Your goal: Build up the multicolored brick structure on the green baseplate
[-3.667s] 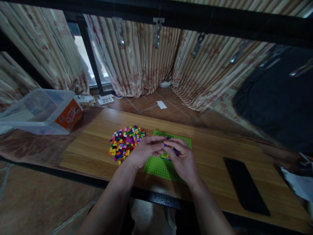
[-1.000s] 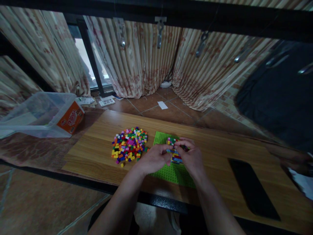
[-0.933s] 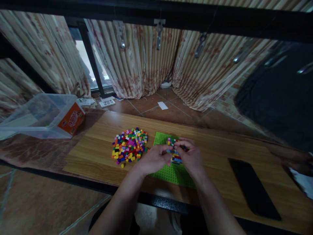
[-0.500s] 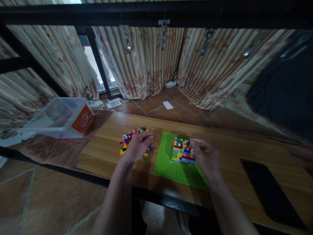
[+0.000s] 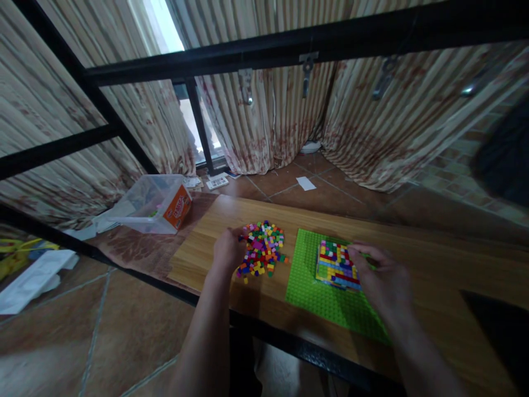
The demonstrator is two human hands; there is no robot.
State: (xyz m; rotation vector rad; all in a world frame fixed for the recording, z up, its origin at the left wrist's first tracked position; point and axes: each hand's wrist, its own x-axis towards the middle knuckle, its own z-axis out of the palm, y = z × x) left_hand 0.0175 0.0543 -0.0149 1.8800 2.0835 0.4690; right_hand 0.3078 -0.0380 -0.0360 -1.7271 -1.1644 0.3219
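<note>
My left hand (image 5: pixel 230 251) is at the left edge of a pile of small multicoloured toy bricks (image 5: pixel 264 245). Its fingers are curled against the outer bricks, and what they grip is hidden. A low block built of coloured bricks (image 5: pixel 336 264) stands on a green studded baseplate (image 5: pixel 309 286). Over the block's right side is my right hand (image 5: pixel 380 275), thumb and index finger closed at its upper right edge. Whether a small brick sits between those fingertips I cannot make out.
The bricks and baseplate lie on a wooden tabletop (image 5: pixel 198 242). A clear plastic box (image 5: pixel 144 204) with an orange label stands at the left. A dark flat panel (image 5: pixel 496 331) lies at the right. A black metal bar (image 5: pixel 248 58) crosses in front of the curtains.
My left hand has moved from over the pile to its left side, uncovering the bricks. My right hand stays at the built block. The view has swung to the left.
</note>
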